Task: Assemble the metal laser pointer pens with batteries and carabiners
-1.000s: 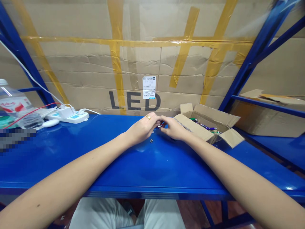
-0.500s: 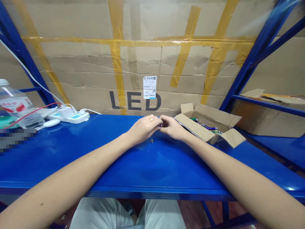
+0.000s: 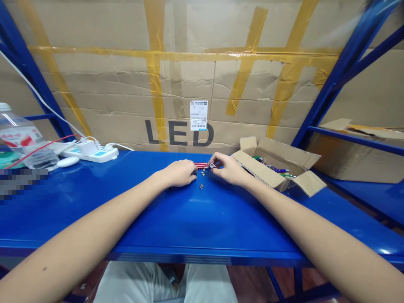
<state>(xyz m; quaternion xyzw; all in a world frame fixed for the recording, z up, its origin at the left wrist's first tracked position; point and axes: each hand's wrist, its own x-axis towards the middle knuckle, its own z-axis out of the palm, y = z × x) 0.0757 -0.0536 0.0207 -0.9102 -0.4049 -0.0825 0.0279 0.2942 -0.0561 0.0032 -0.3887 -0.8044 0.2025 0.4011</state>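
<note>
Red tube [image 3: 200,166] | left hand [image 3: 179,173] hides one end (type unclear)

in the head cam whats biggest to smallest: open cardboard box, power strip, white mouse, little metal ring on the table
Largest to smallest:
1. open cardboard box
2. power strip
3. white mouse
4. small metal ring

Red tube [image 3: 200,166] (small); left hand [image 3: 179,173], right hand [image 3: 229,169] beside

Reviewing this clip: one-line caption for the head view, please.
Left hand and right hand meet at a slim red metal tube on a blue steel shelf, small round silver parts nearby.
</note>
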